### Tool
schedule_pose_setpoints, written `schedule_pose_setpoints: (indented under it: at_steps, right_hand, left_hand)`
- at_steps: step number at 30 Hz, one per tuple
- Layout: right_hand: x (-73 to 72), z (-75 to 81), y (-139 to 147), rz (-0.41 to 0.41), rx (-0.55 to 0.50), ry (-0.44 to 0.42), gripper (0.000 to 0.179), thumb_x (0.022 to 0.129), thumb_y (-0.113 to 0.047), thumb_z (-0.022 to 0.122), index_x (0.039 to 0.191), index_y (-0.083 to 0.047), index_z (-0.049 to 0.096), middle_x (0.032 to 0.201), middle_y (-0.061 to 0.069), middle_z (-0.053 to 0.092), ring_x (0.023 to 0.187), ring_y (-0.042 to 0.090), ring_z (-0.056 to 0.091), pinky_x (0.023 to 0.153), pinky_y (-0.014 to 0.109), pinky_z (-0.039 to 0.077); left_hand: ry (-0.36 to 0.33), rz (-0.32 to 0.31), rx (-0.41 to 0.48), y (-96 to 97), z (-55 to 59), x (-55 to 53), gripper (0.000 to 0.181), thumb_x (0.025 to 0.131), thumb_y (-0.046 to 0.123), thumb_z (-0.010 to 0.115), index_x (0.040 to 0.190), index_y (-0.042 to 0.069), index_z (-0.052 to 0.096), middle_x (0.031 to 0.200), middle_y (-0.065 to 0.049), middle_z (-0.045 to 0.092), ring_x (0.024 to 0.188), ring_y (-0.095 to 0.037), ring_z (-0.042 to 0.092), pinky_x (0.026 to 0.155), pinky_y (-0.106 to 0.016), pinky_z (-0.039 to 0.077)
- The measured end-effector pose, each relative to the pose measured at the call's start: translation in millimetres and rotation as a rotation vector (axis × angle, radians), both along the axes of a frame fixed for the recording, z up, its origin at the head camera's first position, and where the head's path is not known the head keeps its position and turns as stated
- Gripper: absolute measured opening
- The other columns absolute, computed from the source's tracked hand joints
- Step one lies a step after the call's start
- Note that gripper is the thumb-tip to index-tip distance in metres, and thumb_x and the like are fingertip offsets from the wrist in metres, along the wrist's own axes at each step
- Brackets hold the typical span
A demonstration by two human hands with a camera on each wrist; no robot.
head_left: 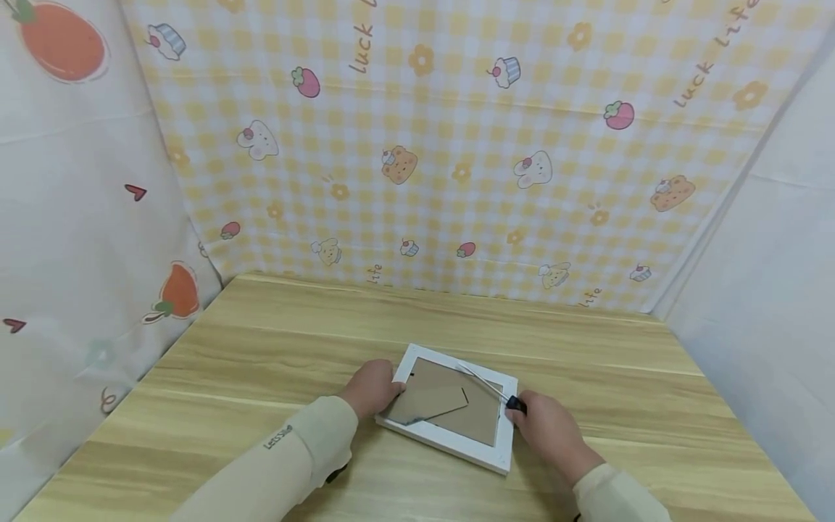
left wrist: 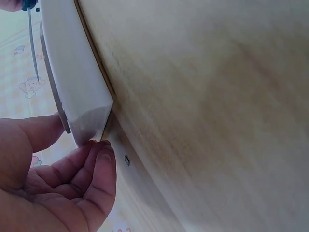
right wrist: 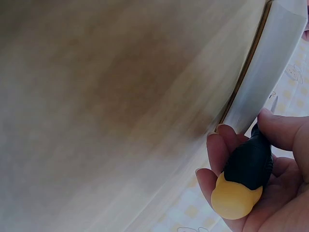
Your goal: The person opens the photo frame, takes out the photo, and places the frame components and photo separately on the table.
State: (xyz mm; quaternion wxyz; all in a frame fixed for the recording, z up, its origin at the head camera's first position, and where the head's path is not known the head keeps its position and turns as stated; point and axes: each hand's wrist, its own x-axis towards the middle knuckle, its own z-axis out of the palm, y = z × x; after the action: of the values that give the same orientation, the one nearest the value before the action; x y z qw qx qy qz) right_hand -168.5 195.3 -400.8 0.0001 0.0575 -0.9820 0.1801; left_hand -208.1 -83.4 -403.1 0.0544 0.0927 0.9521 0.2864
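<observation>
Evidently the relation that counts is the screwdriver's (right wrist: 247, 166) slant: its shaft runs from the picture frame's (head_left: 457, 444) right border leftward and away from the person, the tip over the far white border; whether it touches, I can't tell. The right-hand grip (head_left: 548, 429) is clasped round the black-and-yellow handle at the right border, so that hand is the nearer to the tool. Opposite, the left-hand grip (head_left: 374, 388) pinches the left border, thumb above, fingers curled at the edge. The frame lies on the counter (head_left: 293, 348), brown backing (head_left: 479, 424) upward. I can read "luck" and "life" on the checked cloth (head_left: 457, 130); the left sleeve's (head_left: 306, 449) print seems to begin "Lets", the rest too small.
</observation>
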Motion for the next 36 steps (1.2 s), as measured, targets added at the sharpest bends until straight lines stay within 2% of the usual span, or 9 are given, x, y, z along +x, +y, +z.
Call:
schedule_pose_setpoints:
  at_steps: [13,24,28,32,36]
  right_hand:
    - [-9.8,0.8,0.9,0.017,-0.005,-0.019,0.015,0.09,-0.014,0.066,0.081,-0.005,0.058,0.065,0.0,0.05,0.059,0.016,0.046,0.052,0.03,0.036]
    - [-16.5,0.1,2.8,0.036,-0.01,-0.007,0.017,0.09,-0.016,0.066,0.079,-0.007,0.057,0.064,0.0,0.048,0.058,0.016,0.045,0.052,0.029,0.034]
    - [-18.1,0.3,1.6,0.012,-0.02,-0.029,0.015,0.09,-0.017,0.065,0.082,-0.006,0.06,0.065,0.0,0.05,0.06,0.017,0.046,0.053,0.03,0.034]
    - [-14.7,3.5,0.3,-0.02,-0.041,-0.027,0.015,0.09,-0.017,0.064,0.082,-0.005,0.06,0.066,0.001,0.051,0.061,0.018,0.046,0.054,0.031,0.035]
    - [-4.5,6.9,0.3,-0.027,-0.058,0.002,0.018,0.089,-0.016,0.065,0.075,-0.007,0.057,0.061,0.0,0.047,0.057,0.017,0.043,0.051,0.031,0.033]
  left_hand:
    - [0.001,-0.044,-0.017,-2.3,-0.1,3.7,0.045,0.089,0.014,0.068,0.056,0.011,0.037,0.054,0.003,0.033,0.05,-0.011,0.033,0.048,-0.023,0.028]
    - [-0.029,-0.026,-0.033,-1.4,3.1,8.6,0.046,0.089,0.014,0.068,0.055,0.011,0.036,0.054,0.003,0.031,0.05,-0.012,0.032,0.047,-0.023,0.027]
    - [-0.047,-0.005,-0.017,-2.9,-0.1,6.5,0.047,0.09,0.016,0.065,0.054,0.012,0.036,0.052,0.003,0.032,0.048,-0.011,0.031,0.046,-0.022,0.026]
    - [-0.08,0.031,-0.01,-4.5,0.4,1.9,0.04,0.095,0.016,0.058,0.057,0.01,0.043,0.055,0.0,0.04,0.05,-0.012,0.037,0.047,-0.024,0.031]
    - [-0.084,0.044,-0.007,-4.9,6.3,-0.2,0.031,0.096,0.012,0.054,0.066,0.005,0.051,0.065,-0.004,0.049,0.059,-0.017,0.046,0.056,-0.029,0.041]
